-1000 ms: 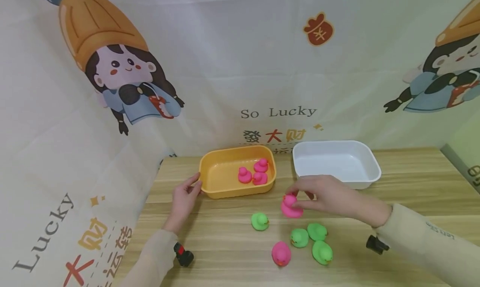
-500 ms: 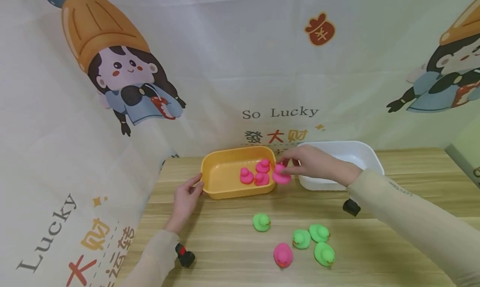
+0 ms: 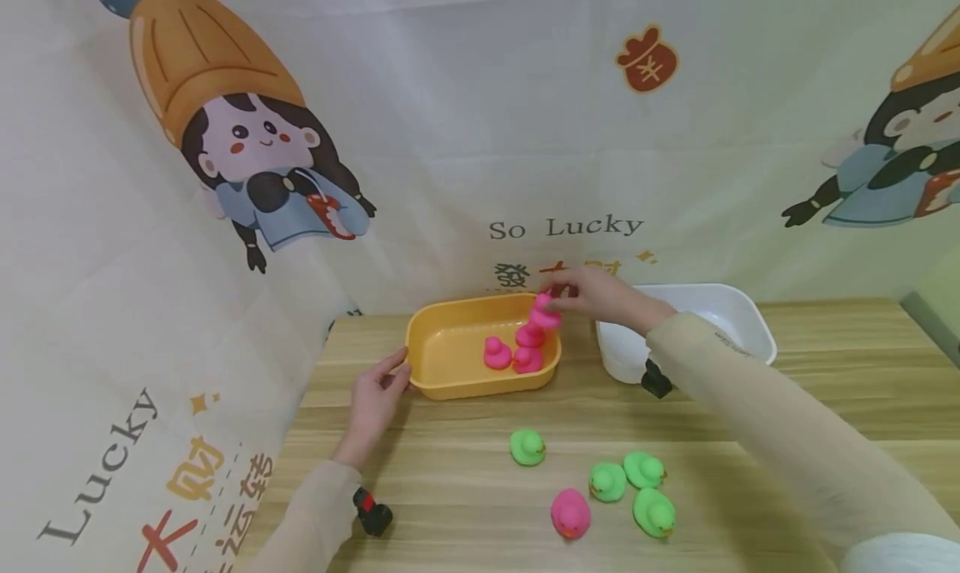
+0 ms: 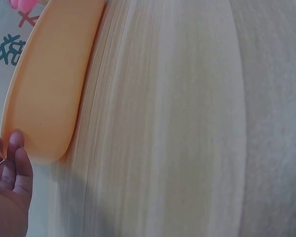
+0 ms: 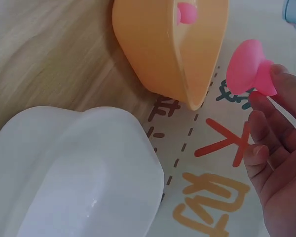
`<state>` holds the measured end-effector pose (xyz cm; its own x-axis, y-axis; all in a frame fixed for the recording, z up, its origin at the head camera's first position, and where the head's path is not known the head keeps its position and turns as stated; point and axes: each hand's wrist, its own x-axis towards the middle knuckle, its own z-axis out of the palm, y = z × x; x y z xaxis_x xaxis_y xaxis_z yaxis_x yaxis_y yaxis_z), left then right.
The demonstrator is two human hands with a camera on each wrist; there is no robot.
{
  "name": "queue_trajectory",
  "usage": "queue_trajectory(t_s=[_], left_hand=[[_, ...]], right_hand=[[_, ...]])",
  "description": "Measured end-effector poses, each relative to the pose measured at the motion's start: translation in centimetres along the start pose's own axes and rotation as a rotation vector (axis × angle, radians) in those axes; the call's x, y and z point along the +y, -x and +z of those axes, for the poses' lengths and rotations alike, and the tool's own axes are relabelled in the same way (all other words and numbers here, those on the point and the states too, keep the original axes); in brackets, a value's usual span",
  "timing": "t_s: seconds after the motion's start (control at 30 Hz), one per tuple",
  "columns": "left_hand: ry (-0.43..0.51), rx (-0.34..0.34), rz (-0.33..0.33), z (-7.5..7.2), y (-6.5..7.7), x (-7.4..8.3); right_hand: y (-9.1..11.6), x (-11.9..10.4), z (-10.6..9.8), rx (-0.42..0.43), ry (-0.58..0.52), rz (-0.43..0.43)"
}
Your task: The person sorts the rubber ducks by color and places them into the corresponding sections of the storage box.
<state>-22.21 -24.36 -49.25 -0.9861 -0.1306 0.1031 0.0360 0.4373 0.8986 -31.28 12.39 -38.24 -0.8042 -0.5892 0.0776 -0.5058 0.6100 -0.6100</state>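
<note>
In the head view my right hand (image 3: 606,296) holds a pink rubber duck (image 3: 545,313) over the back right corner of an orange-yellow plastic tub (image 3: 442,352). The right wrist view shows that duck (image 5: 244,68) pinched between thumb and fingers, raised above the tub's rim (image 5: 197,94). Three other pink ducks (image 3: 497,354) lie in the tub's right half. My left hand (image 3: 377,400) grips the tub's left end; in the left wrist view its fingers (image 4: 23,170) and thumb take the orange wall (image 4: 52,98) between them.
A white plastic tub (image 3: 735,327) stands right of the orange one, partly behind my right arm. Several green ducks (image 3: 607,480) and one pink duck (image 3: 571,513) sit on the wooden table (image 3: 420,473) in front. A printed cloth (image 3: 465,140) hangs behind.
My right hand has carried the pink duck from over the table, up and left, to above the orange tub's back right corner. The left hand has kept its grip on the tub.
</note>
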Motion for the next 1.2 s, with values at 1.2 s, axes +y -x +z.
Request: queue_trajectory(t_s=[1.2], left_hand=[[0.029,0.006,-0.023,0.0,0.1,0.1]], right_hand=[[-6.0,0.3,7.1,0.076,0.105,0.089]])
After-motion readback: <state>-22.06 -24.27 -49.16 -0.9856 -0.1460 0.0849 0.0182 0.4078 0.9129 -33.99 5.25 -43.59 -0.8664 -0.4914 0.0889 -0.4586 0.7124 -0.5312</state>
